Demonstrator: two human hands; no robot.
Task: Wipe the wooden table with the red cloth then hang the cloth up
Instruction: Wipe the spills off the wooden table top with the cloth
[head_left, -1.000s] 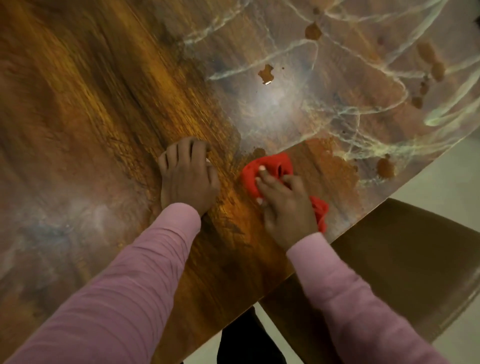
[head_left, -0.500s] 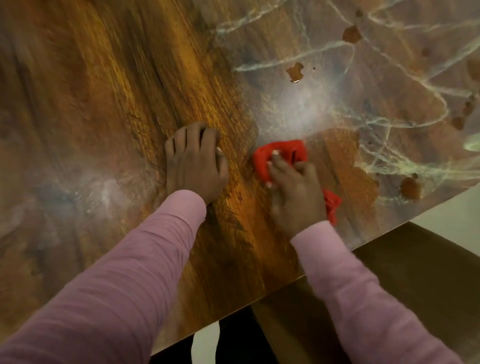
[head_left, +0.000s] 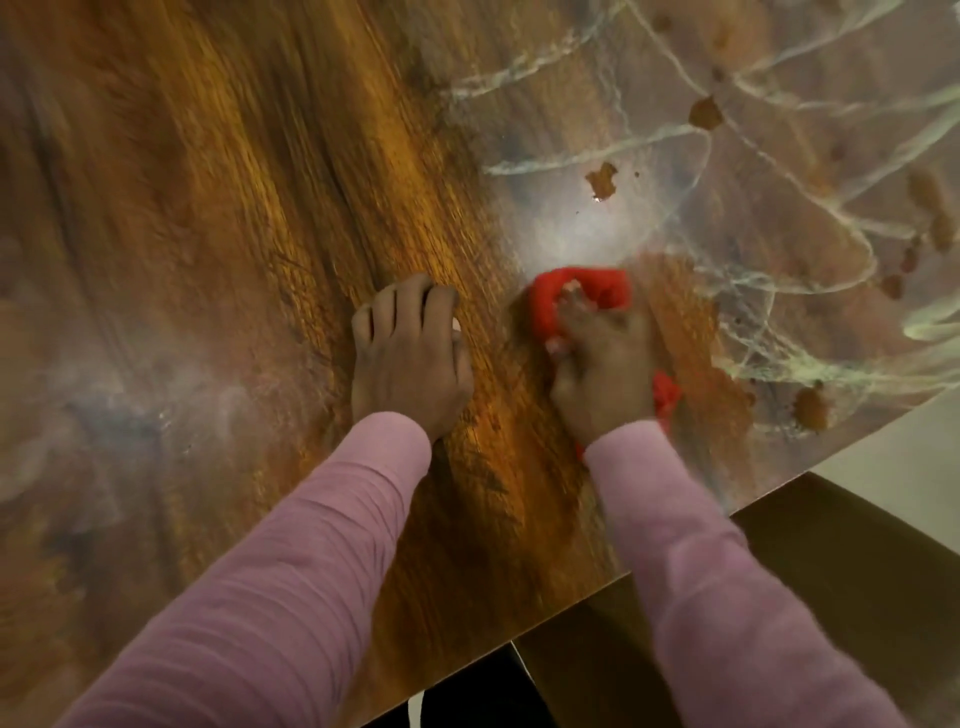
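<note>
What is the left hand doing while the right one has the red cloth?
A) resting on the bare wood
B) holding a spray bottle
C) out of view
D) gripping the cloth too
A: the left hand rests on the wooden table, apart from the red cloth under the right hand.

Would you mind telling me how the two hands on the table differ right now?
The left hand rests empty on the wooden table; the right hand grips the red cloth. The left hand looks sharp, the right hand blurred. Both are palm-down, in pink sleeves.
</note>
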